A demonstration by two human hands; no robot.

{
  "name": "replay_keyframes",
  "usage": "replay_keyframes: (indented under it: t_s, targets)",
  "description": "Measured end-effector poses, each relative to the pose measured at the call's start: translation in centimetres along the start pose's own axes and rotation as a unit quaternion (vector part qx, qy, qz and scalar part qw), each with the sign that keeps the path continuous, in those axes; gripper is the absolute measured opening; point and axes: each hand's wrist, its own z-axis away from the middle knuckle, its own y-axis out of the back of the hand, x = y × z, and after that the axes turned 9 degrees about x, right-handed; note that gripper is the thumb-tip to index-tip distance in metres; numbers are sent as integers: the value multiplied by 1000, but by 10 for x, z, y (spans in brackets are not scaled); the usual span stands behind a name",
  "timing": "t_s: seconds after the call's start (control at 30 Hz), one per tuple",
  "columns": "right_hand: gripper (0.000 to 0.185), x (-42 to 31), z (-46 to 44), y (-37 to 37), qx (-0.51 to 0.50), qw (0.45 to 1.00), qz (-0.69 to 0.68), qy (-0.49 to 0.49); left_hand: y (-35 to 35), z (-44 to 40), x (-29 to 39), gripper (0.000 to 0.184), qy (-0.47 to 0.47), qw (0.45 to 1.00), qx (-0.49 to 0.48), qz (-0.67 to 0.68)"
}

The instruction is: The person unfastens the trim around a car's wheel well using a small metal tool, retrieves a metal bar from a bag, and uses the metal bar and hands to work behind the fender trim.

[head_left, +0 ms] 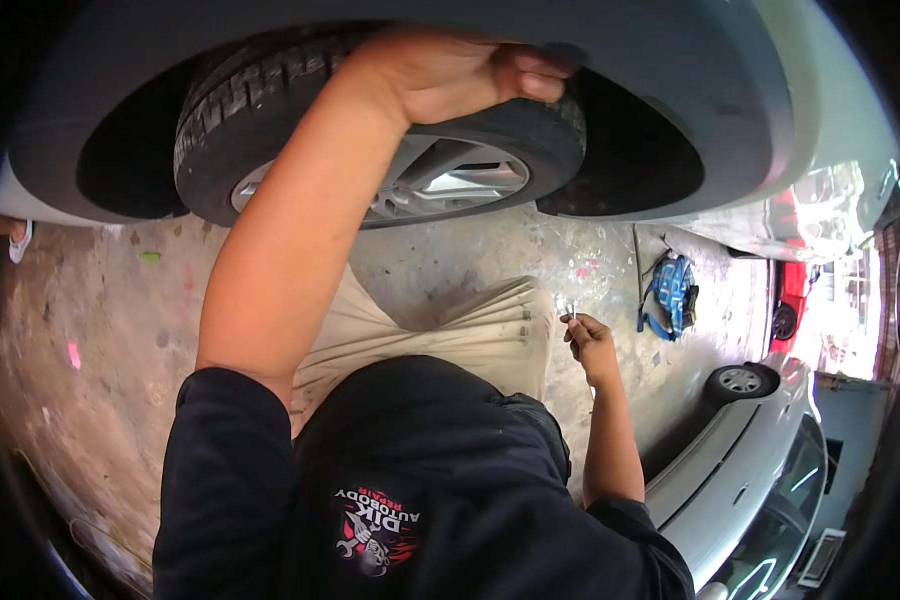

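Note:
My left hand [460, 80] is raised in front of the tyre [240, 115], at the edge of the grey car's wheel arch [630, 130]. Its fingers are curled closed, and a dark, blurred shape shows beside the fingertips; what they grip, I cannot make out. Behind my forearm is the silver alloy wheel [470, 178], partly hidden. Lower and to the right, my right hand [594, 348] is closed in a pinch on a small shiny metal piece [571, 312], held above the concrete floor beside my knee. Its exact kind is too small to tell.
On the concrete floor [110, 300] lie a blue bag [672, 290], a green scrap [150, 257] and a pink scrap [74, 354]. A silver car [715, 450] stands at right, a red vehicle [790, 300] beyond. At far left, a person's shoe [20, 242] shows.

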Motion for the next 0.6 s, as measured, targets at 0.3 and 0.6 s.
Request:
replay_keyframes:
  t_s: [0.3, 0.6]
  targets:
    - [21, -51, -3, -19, -15, 998, 62, 28, 16, -16, -3, 11, 33, 999, 14, 20]
    - [22, -80, 8, -35, -24, 993, 99, 52, 6, -5, 6, 15, 38, 999, 33, 7]
